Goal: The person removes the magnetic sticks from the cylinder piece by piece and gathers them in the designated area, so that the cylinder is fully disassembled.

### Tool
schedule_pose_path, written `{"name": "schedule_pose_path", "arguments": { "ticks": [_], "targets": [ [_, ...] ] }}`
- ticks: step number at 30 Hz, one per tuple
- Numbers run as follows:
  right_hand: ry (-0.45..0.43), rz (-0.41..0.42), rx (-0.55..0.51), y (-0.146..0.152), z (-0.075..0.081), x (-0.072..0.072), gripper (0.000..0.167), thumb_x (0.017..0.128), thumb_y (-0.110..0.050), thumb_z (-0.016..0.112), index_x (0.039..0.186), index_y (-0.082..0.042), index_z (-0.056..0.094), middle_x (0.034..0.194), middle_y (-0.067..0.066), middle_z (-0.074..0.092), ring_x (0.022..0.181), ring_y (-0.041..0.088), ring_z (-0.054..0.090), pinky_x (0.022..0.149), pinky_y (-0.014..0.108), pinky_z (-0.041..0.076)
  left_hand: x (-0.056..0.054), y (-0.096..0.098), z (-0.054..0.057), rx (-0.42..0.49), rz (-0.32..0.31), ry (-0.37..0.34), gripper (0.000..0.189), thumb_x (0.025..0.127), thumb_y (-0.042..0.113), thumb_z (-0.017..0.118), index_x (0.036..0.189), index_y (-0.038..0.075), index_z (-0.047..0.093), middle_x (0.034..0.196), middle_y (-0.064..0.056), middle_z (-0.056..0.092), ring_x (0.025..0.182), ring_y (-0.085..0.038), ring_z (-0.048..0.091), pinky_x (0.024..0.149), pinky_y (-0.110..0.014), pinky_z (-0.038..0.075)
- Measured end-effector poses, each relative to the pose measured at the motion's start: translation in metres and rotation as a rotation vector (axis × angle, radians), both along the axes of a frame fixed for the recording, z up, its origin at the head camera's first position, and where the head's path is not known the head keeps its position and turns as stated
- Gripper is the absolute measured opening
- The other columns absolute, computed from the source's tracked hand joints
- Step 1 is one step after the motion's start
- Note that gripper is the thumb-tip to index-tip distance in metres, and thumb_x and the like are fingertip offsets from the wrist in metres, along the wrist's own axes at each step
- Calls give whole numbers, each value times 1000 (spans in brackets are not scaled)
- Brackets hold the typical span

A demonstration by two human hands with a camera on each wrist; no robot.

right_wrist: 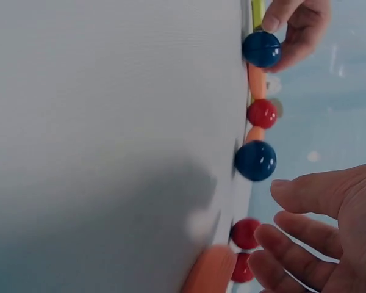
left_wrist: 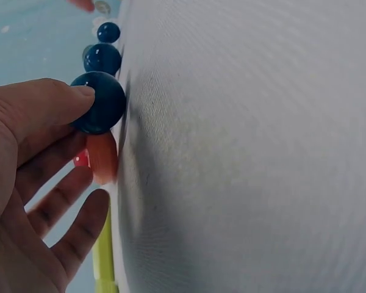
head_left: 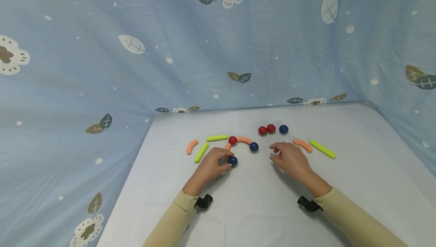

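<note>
My left hand (head_left: 212, 165) pinches a blue ball (head_left: 233, 160) between thumb and fingers on the white table. Against that ball, an orange curved stick (head_left: 228, 147), partly hidden by the hand, leads to a red ball (head_left: 232, 140). From there a second orange curved stick (head_left: 244, 139) reaches another blue ball (head_left: 254, 147). Over the table to the right, my right hand (head_left: 291, 160) holds nothing, its fingers loosely bent and thumb apart in the right wrist view. Close by it lies an orange curved stick (head_left: 302, 146); a sliver of something orange shows beside the hand.
Two red balls (head_left: 262, 130) and a blue ball (head_left: 284, 129) sit toward the back. Yellow-green sticks (head_left: 217, 138) and an orange curved stick (head_left: 192, 147) lie at left, another yellow-green stick (head_left: 322, 149) at right. A blue patterned cloth (head_left: 204, 50) hangs behind the table.
</note>
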State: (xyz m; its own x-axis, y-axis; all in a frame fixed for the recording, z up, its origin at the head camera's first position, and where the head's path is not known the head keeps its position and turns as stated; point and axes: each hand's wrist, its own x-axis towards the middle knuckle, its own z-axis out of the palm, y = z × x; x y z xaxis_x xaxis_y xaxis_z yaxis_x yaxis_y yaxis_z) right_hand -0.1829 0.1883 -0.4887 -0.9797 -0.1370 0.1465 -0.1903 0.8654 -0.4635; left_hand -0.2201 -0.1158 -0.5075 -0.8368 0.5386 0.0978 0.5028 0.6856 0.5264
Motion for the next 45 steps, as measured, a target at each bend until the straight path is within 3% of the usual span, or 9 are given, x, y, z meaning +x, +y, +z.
{"name": "schedule_pose_path", "arguments": {
  "ticks": [5, 12, 17, 24, 30, 33, 36, 40, 45],
  "targets": [
    [-4, 16, 11, -17, 2, -15, 34, 89, -19, 79, 119, -6, 71, 99, 7, 72, 91, 27, 64, 81, 46, 52, 0, 1, -1, -5, -5, 1, 37, 91, 21, 78, 127, 18, 71, 113, 8, 69, 122, -15, 54, 104, -35, 48],
    [-91, 38, 26, -35, 5, -35, 35, 90, -23, 78, 121, -7, 70, 98, 7, 72, 82, 22, 65, 73, 41, 55, 3, 4, 1, -4, -16, 13, 36, 91, 21, 78, 126, 16, 72, 112, 7, 69, 120, -17, 55, 103, -36, 48],
    [-134, 15, 41, -43, 3, -45, 35, 92, -21, 77, 123, -9, 69, 98, 8, 71, 81, 23, 64, 75, 42, 56, 8, 8, 3, -26, -20, 17, 35, 91, 22, 79, 125, 17, 73, 110, 8, 70, 119, -16, 55, 103, -36, 48],
    [-82, 31, 42, -52, -4, -63, 34, 94, -16, 73, 127, -10, 69, 108, 11, 74, 93, 27, 69, 78, 44, 58, 18, 20, 4, -56, -70, 37, 43, 91, 24, 79, 132, 16, 69, 117, 4, 71, 112, -16, 57, 98, -31, 50],
    [-145, 53, -4, -58, -5, -69, 42, 95, -11, 69, 136, -11, 65, 123, 14, 71, 106, 30, 69, 86, 46, 58, 24, 26, 5, -15, -108, 41, 43, 93, 24, 77, 133, 13, 68, 117, 6, 72, 108, -12, 59, 98, -30, 49],
    [-140, 59, -15, -59, -5, -66, 46, 95, -11, 69, 140, -10, 62, 129, 16, 67, 111, 31, 67, 89, 48, 57, 24, 24, 5, 1, -71, 36, 38, 93, 24, 77, 130, 16, 70, 117, 7, 71, 110, -12, 60, 99, -31, 50],
    [-81, 67, -19, -57, -4, -60, 47, 94, -11, 71, 140, -8, 61, 132, 17, 64, 109, 32, 67, 89, 48, 57, 23, 20, 6, 35, -15, 48, 34, 94, 24, 76, 127, 16, 71, 115, 4, 71, 111, -15, 60, 98, -34, 51],
    [-28, 88, -48, -56, -1, -48, 43, 92, -11, 73, 135, -7, 64, 124, 16, 64, 103, 29, 67, 85, 46, 57, 17, 14, 6, 77, 81, 98, 33, 95, 22, 75, 126, 11, 71, 123, -2, 68, 118, -22, 58, 100, -40, 50],
    [-124, 168, -147, -59, 3, -32, 34, 95, -13, 70, 128, -10, 68, 115, 9, 66, 99, 23, 64, 81, 40, 57, 7, 7, 3, 28, 208, 103, 47, 96, 30, 74, 138, 13, 63, 141, -5, 57, 130, -25, 53, 108, -44, 46]
  ]
}}
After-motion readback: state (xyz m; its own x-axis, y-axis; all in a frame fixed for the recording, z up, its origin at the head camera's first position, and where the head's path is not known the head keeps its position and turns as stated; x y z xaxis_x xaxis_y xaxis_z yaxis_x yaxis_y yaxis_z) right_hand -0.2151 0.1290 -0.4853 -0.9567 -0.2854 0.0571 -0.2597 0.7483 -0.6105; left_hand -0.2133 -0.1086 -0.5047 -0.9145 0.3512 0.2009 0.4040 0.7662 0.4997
